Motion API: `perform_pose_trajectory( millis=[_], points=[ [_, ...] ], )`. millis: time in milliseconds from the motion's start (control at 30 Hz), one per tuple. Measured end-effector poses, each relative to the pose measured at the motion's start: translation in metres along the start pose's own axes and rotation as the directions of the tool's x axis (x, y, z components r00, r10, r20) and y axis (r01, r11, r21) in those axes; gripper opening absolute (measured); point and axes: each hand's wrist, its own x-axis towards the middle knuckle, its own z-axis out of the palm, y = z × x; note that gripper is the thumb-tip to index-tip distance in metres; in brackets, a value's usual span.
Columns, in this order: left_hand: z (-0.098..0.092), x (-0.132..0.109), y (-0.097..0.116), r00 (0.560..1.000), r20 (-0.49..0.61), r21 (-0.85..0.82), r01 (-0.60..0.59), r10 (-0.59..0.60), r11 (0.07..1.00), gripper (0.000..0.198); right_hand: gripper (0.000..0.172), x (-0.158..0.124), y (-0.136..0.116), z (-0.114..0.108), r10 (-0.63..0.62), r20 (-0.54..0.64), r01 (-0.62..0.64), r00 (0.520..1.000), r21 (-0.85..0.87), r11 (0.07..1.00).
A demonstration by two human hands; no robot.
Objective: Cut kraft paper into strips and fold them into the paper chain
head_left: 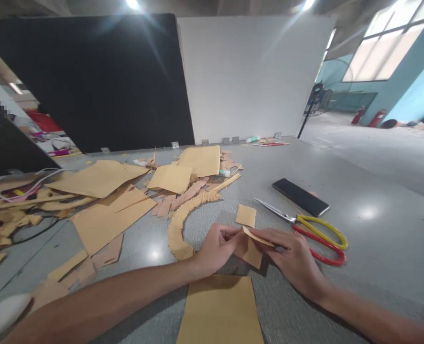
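Note:
My left hand (217, 248) pinches the left end of a small folded piece of brown paper (249, 252). On its other side my right hand (294, 255) grips the raised flap between thumb and fingers. Just beyond the fingers lies a small square of brown paper (246, 215). A larger brown sheet (222, 310) rests flat at the table's near edge, below my hands. To the left curves a pleated paper strip (183, 224). Scissors (305, 227) with one yellow and one red handle lie partly open, beside my right hand.
A black phone (300, 197) lies beyond the scissors. Brown sheets (114, 217) and paper scraps spread over the table's left side. A glue stick (224, 173) sits near the paper pile, another (253, 139) by the white panel (255, 76). A black panel (122, 81) stands at the back left.

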Motion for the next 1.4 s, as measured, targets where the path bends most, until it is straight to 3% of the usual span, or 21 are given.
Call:
perform_pose_trajectory(
  millis=[267,467,633,900,1067,1233,1400],
  points=[
    [0.000,0.001,-0.004,1.000,0.007,-0.046,-0.026,0.027,0.999,0.055,0.047,-0.004,0.005,-0.003,-0.211,0.106,0.224,0.972,-0.130,0.966],
    [0.001,-0.001,0.000,0.998,-0.023,-0.047,-0.059,0.058,0.997,0.049,0.051,-0.004,0.010,-0.004,-0.375,0.101,0.388,0.922,-0.205,0.899],
    [0.001,-0.001,-0.001,0.999,-0.028,-0.079,-0.042,0.040,0.996,0.049,0.050,-0.004,0.006,-0.005,-0.398,0.124,0.416,0.909,-0.257,0.872],
    [0.000,-0.001,-0.002,0.998,-0.032,-0.018,-0.055,0.055,0.998,0.047,0.046,-0.003,0.007,-0.003,-0.344,0.178,0.383,0.922,-0.288,0.878],
    [-0.003,0.000,-0.006,0.995,-0.062,0.034,-0.074,0.076,0.997,0.044,0.039,-0.006,0.000,0.000,-0.283,0.143,0.312,0.948,-0.253,0.916],
    [-0.002,0.000,-0.006,0.996,-0.036,0.027,-0.083,0.084,0.996,0.044,0.031,0.001,-0.006,0.002,-0.055,-0.008,0.055,0.998,-0.078,0.995],
    [0.000,0.001,-0.003,0.999,-0.001,-0.029,-0.043,0.043,0.999,0.043,0.024,0.006,-0.004,0.003,0.142,0.065,-0.146,0.988,0.064,0.987]
  ],
)
